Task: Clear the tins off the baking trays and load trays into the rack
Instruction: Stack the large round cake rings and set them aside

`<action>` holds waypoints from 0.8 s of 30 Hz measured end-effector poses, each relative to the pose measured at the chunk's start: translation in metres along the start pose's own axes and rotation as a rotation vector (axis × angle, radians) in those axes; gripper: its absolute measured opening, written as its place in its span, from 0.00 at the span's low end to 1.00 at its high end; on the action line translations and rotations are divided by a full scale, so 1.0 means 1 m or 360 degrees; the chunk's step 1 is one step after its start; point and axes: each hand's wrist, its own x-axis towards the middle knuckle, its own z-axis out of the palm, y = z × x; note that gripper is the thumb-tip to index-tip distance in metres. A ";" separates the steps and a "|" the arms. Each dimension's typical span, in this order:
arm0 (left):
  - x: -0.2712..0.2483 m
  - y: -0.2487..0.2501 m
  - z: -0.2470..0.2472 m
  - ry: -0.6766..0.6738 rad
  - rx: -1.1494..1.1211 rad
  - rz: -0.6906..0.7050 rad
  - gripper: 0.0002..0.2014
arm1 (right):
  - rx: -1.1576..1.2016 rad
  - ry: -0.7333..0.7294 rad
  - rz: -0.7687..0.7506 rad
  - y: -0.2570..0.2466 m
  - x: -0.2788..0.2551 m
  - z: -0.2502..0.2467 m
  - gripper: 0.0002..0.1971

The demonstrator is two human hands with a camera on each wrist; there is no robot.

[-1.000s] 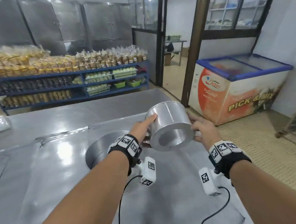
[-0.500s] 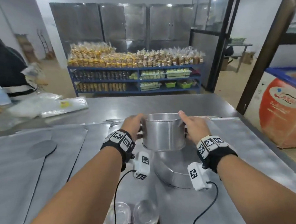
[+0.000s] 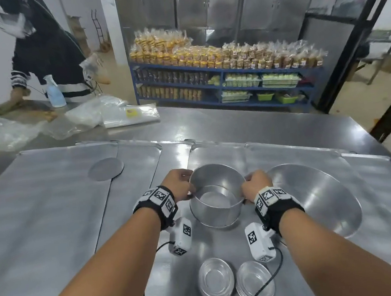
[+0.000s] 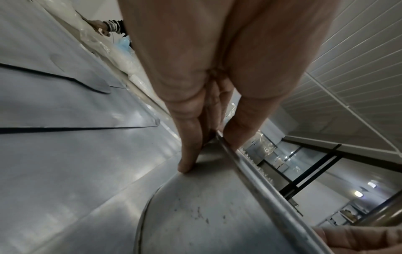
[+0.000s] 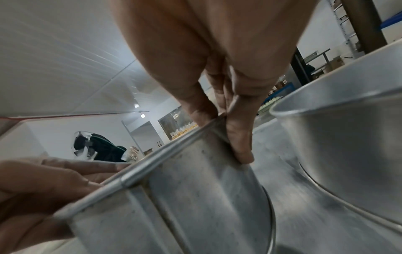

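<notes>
Two hands on one tin. The round tin [image 3: 215, 200], deep and straight-walled, stands upright and open-mouthed, its base looking set down on a baking tray [image 3: 223, 245], though contact under it is hard to confirm. The left hand [image 3: 180, 185] pinches the tin's rolled rim on its left side; the left wrist view shows the thumb inside the rim and fingers [image 4: 189, 154] down the outer wall. The right hand [image 3: 255, 186] pinches the opposite side likewise, thumb over the rim, fingers [image 5: 239, 142] against the wall. Both grips clamped on the tin, neither loose.

Just right of the tin: a much larger round tin [image 3: 319, 200], also open side up. Nearer the person than the tin: two stacks of small shallow dishes [image 3: 235, 277], side by side. Left of the tin and further back: a flat round disc [image 3: 105, 169] on another tray, well apart. Beyond the tin, across the steel table [image 3: 211, 122]: clear plastic bags [image 3: 105, 116], a spray bottle [image 3: 54, 92], a second person [image 3: 44, 50] bending over the far corner, and blue shelving of packaged goods [image 3: 224, 59].

Handling judgement: thin sheet metal, likely light and rigid, smooth-walled and probably slippery. The rolled rim is the sure hold; opposed pinches keep it level. One hand hooked over the rim would probably carry it.
</notes>
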 end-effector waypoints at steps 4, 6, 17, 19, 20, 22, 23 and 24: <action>0.012 -0.020 -0.011 0.0001 0.0041 -0.0045 0.24 | -0.0063 -0.0033 0.0068 0.000 0.004 0.020 0.08; 0.019 -0.026 -0.016 -0.0020 0.0056 -0.0082 0.22 | -0.0098 -0.0041 0.0086 0.001 0.007 0.025 0.08; 0.096 -0.042 -0.125 0.0286 0.1205 -0.0029 0.18 | -0.0084 -0.0112 0.0116 0.011 0.021 0.037 0.12; 0.113 -0.044 -0.163 0.0403 0.1462 -0.0083 0.20 | -0.0001 -0.0123 0.0151 0.014 0.023 0.040 0.15; 0.122 -0.045 -0.179 0.0475 0.1519 -0.0125 0.21 | 0.0021 -0.0121 0.0160 0.016 0.023 0.041 0.15; 0.139 -0.044 -0.210 0.0612 0.1593 -0.0193 0.20 | 0.0059 -0.0119 0.0173 0.020 0.027 0.044 0.20; 0.144 -0.043 -0.225 0.0683 0.1611 -0.0239 0.20 | 0.0063 -0.0114 0.0174 0.022 0.028 0.045 0.22; 0.153 -0.044 -0.240 0.0732 0.1631 -0.0308 0.20 | 0.0068 -0.0115 0.0173 0.024 0.030 0.047 0.23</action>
